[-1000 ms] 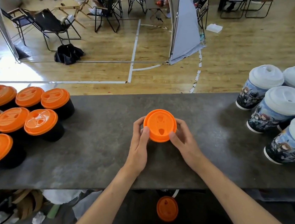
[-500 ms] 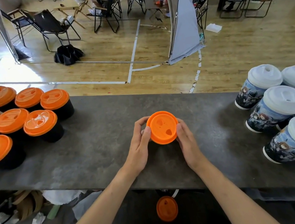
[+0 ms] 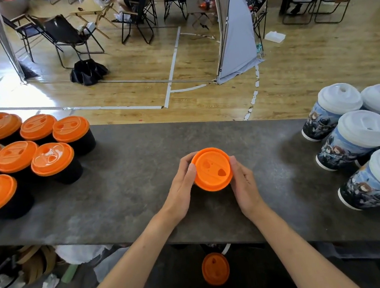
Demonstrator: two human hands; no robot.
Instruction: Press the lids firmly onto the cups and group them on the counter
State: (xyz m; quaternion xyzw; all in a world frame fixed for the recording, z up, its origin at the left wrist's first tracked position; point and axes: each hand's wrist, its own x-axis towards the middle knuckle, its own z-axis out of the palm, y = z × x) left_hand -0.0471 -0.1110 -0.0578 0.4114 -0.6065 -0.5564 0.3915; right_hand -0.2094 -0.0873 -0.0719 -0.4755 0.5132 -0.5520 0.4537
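A round orange plastic lid (image 3: 215, 269) lies low down below the near edge of the dark grey stone bench (image 3: 129, 187), by itself.

Both bare arms reach up from the bottom onto the bench. The left hand (image 3: 182, 192) and the right hand (image 3: 244, 188) sit on either side of one orange lid on a cup (image 3: 212, 169) in the middle of the bench. The cup under this lid is almost all hidden. The left grip curls round the left side of the lid, with the thumb (image 3: 191, 172) on its edge and the other fingertips round the far side. The right grip presses against the right side, with the thumb on the rim. Both grips are closed snug on the lid, not spread wide.

On the left of the bench stands a bunch of black cups with orange lids (image 3: 52, 159), close together. On the right stands a bunch of blue picture cups with white lids (image 3: 355, 137), also close together. Both bunches are well apart from the hands.

Past the bench is a wooden floor (image 3: 128, 79) with white tape lines, black folding chairs (image 3: 68, 36) and a grey cloth panel (image 3: 236, 42).
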